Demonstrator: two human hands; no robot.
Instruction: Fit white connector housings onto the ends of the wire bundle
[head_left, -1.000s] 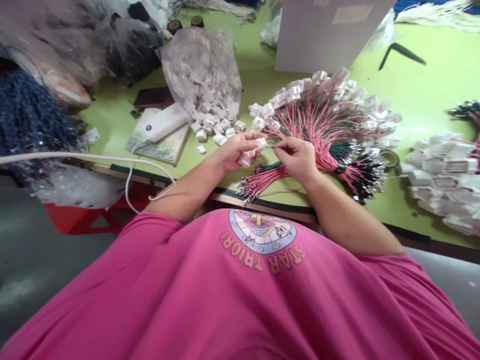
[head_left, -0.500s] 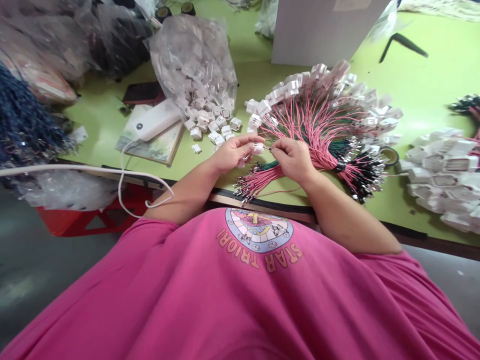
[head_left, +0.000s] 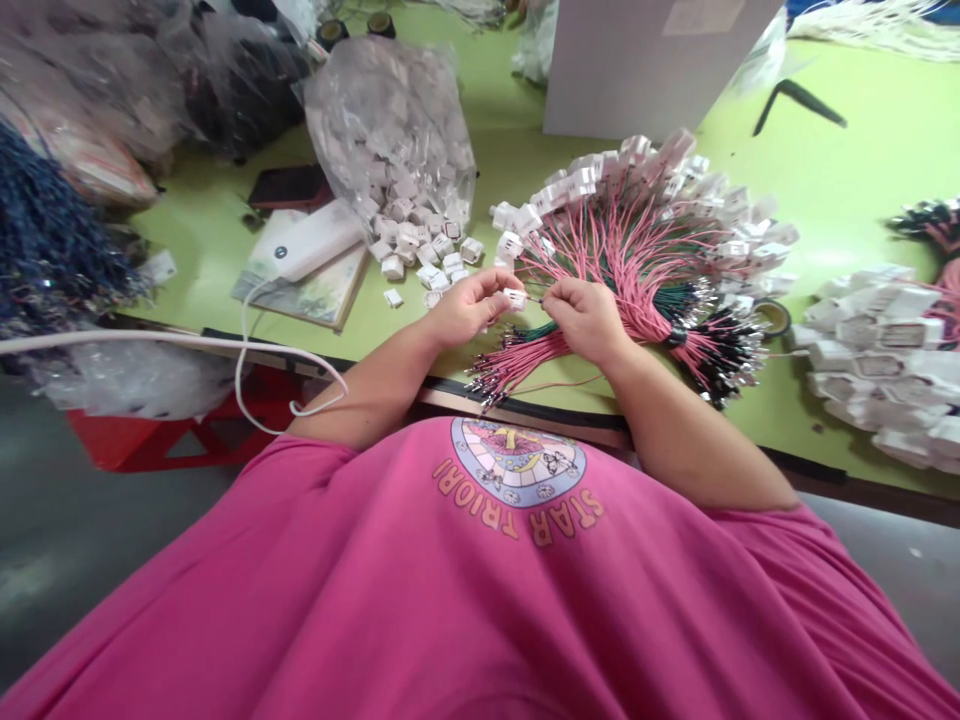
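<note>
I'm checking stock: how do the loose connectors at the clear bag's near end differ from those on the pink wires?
The loose connectors show no wires; the wired connectors sit on pink wires. The loose connectors lie jumbled by the clear bag; the wired connectors fan out in an arc. Both are white.

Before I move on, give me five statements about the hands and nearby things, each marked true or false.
1. The left hand holds a white connector near the right hand. True.
2. The right hand is spread flat. False: its fingers pinch what looks like a thin wire.
3. A white device rests on a booklet. True.
4. A clear bag lies left of the pink wires. True.
5. The white device lies right of the pink wires. False: it lies left of them.
</note>
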